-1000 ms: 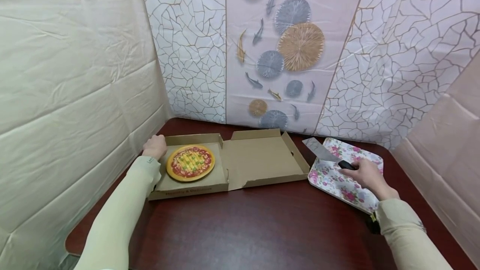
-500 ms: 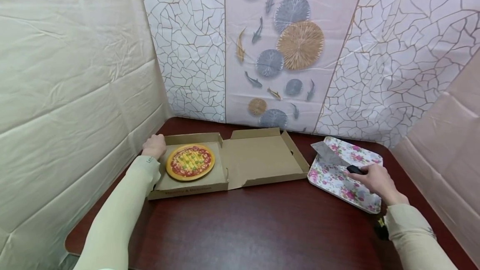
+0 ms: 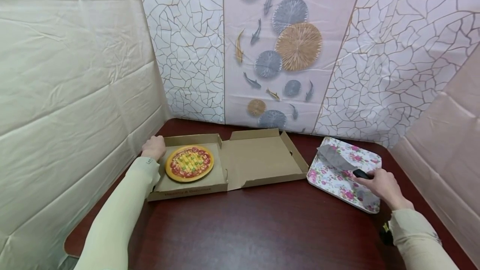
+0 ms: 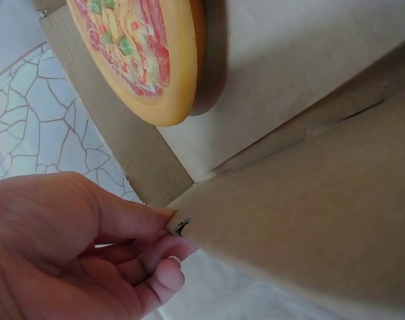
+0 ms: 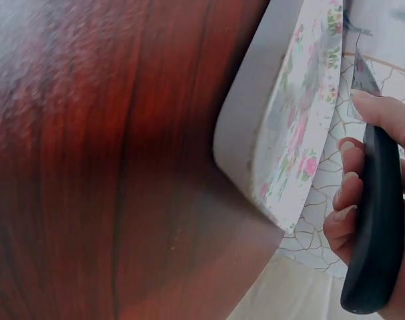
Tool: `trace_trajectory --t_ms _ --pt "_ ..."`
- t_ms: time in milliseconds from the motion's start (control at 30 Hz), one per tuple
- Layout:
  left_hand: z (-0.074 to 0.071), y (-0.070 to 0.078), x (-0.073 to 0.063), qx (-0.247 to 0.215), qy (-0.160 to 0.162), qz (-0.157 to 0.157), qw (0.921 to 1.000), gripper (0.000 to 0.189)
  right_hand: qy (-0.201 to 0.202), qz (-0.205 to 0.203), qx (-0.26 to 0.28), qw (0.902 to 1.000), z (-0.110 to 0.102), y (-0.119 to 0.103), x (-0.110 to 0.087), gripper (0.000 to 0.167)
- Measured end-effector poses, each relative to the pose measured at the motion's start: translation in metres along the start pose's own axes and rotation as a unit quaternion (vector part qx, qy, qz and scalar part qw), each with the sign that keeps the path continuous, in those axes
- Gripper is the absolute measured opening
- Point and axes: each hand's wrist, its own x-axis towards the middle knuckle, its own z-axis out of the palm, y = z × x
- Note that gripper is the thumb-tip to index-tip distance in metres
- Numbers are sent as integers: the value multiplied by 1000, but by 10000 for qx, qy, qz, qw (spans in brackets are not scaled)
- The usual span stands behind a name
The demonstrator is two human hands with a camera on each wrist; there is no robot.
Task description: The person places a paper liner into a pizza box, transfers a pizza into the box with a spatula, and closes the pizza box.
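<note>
My left hand pinches the back left corner of an open cardboard pizza box, thumb on the inner side of the wall. A toy-like round pizza with a yellow crust lies in the box's left half. On the right, my right hand grips the black handle of a spatula with a flat metal blade. The blade hangs over a white tray printed with pink flowers, pointing back left. Whether blade and tray touch, I cannot tell.
The box lid lies folded out flat to the right, its right edge close beside the tray. A dark red wooden table carries everything. Patterned and cream cloth walls stand round the back and sides.
My right hand has drawn the spatula to the right and slightly toward me, over the tray. My left hand, the box and the pizza have stayed put.
</note>
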Motion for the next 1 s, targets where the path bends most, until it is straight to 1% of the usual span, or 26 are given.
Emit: trace_trajectory --t_ms 133,367,533,700,867,1000 --pt "2 -1 1 -28 9 15 10000 32 104 37 14 9999 3 5 -2 53" --pt "2 -1 1 -36 3 -30 10000 31 133 110 12 9999 6 13 -4 46" --pt "1 0 1 4 -14 -63 10000 31 185 150 25 9997 7 14 -6 51" --pt "1 1 1 15 -37 -49 10000 31 129 231 12 9996 7 15 -8 58" --pt "1 1 2 54 -42 -53 10000 32 27 286 -13 9996 8 15 -9 50" --pt "0 2 1 51 -39 -57 10000 32 12 305 -52 9995 10 16 -10 47"
